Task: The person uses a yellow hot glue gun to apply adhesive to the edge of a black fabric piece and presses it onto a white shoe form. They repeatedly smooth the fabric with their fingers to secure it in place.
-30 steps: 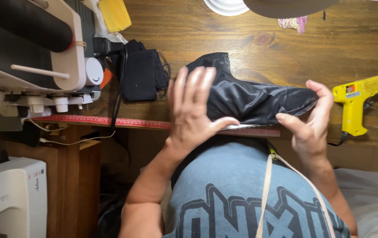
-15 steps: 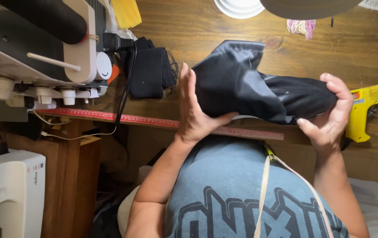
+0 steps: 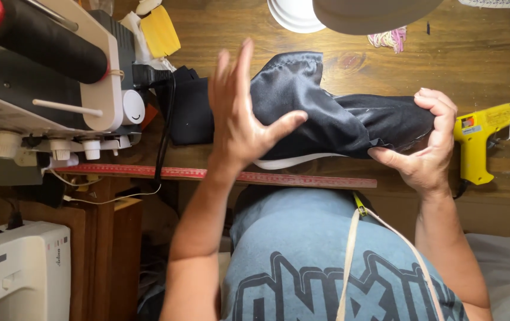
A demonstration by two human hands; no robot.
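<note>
A dark wooden surface (image 3: 481, 65) with visible grain fills the upper half of the view, and just above it the two hands carry a folded piece of dark satin-like fabric (image 3: 326, 113) with a pale edge showing underneath. The left hand (image 3: 240, 122) lies flat against the cloth's left end, fingers spread wide and pointing toward 12 o'clock, the thumb angled across the front of the fabric. The right hand (image 3: 430, 145) is closed around the cloth's right end, fingers curled over the top and thumb beneath. Along the near edge of the surface lies a long red ruler (image 3: 148, 172), passing under the fabric. At 3 o'clock from the cloth rests a yellow glue gun (image 3: 481, 139), just beside the right hand. At 9 o'clock stands a pale sewing machine (image 3: 47, 95) with a black spool on top and a black cable hanging down; a black object, perhaps a pouch (image 3: 189, 110), sits behind the left hand. A white plate (image 3: 293, 15) and a scrap of pink thread (image 3: 389, 38) lie toward 12 o'clock. A second white machine (image 3: 17, 267) sits lower, at 8 o'clock, beside a wooden cabinet (image 3: 97, 249).
</note>
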